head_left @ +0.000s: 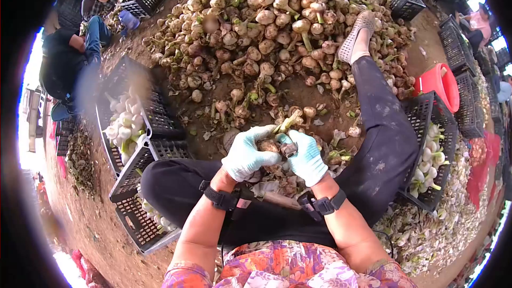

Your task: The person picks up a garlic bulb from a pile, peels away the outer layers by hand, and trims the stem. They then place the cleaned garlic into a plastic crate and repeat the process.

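My left hand [249, 153], in a pale knitted glove, is closed round a brown, dirty garlic bulb [268, 145] with a green stem stub [288, 121] pointing up. Beside it my right hand [305, 158], gloved too, is closed on a small dark tool [288, 150] at the bulb's side; the tool is partly hidden by the fingers. Both hands are close together above my lap. Below them lie loose peelings [277, 178] and a wooden piece [281, 200].
A large heap of unpeeled garlic [266, 37] lies ahead. Black crates with white garlic stand left [128, 168] and right [438, 122]. A red bucket [447, 86] is behind the right crate. Other people [66, 56] sit at the upper left and far right.
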Action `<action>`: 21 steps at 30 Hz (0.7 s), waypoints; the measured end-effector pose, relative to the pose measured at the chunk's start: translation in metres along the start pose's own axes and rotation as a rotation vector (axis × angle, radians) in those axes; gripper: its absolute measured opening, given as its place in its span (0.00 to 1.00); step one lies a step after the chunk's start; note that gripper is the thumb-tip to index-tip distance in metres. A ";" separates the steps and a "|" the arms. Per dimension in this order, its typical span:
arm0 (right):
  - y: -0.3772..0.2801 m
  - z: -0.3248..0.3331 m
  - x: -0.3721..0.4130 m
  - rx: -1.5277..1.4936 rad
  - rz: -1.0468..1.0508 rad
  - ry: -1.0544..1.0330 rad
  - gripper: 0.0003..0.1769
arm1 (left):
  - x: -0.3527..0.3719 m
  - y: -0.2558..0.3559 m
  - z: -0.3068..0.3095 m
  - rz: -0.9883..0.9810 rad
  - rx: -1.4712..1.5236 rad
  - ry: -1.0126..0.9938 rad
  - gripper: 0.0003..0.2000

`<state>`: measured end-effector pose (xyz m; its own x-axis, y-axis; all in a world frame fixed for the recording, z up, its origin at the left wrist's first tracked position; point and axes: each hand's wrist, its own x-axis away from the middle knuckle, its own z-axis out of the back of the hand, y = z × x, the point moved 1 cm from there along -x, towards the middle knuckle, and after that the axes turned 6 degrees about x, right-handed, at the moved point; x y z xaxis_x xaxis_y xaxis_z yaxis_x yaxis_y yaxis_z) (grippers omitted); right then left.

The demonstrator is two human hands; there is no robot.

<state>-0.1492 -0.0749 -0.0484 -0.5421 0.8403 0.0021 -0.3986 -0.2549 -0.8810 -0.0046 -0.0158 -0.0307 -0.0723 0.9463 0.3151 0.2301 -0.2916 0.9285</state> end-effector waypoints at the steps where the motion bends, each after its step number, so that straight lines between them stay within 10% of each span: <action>1: 0.000 0.003 0.003 0.043 0.102 -0.034 0.03 | 0.003 0.000 0.000 0.014 0.009 -0.017 0.30; 8: 0.020 0.027 0.004 0.123 0.248 -0.042 0.09 | 0.014 0.017 -0.005 0.109 0.249 -0.031 0.31; 9: 0.019 0.008 -0.003 -0.468 0.008 0.087 0.10 | 0.012 0.010 -0.003 0.057 0.208 -0.017 0.31; 12: 0.008 0.022 0.005 -0.625 -0.418 -0.188 0.10 | 0.005 -0.004 -0.003 -0.080 0.043 -0.049 0.32; 13: -0.004 0.028 0.005 0.088 -0.018 -0.140 0.07 | 0.004 -0.005 -0.005 -0.128 -0.012 -0.048 0.33; 14: 0.019 0.013 0.012 0.178 0.121 0.095 0.07 | 0.003 -0.006 -0.006 -0.179 -0.067 -0.042 0.34; 18: 0.008 0.011 0.012 -0.717 -0.284 0.034 0.07 | 0.001 -0.001 -0.007 0.072 0.759 0.027 0.31; 21: -0.006 0.008 0.009 -0.773 -0.213 0.150 0.09 | -0.006 -0.015 0.000 0.310 0.959 -0.074 0.26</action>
<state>-0.1576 -0.0691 -0.0393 -0.3856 0.9026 0.1915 0.1707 0.2738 -0.9465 -0.0079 -0.0171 -0.0463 0.1764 0.8636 0.4724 0.9137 -0.3222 0.2478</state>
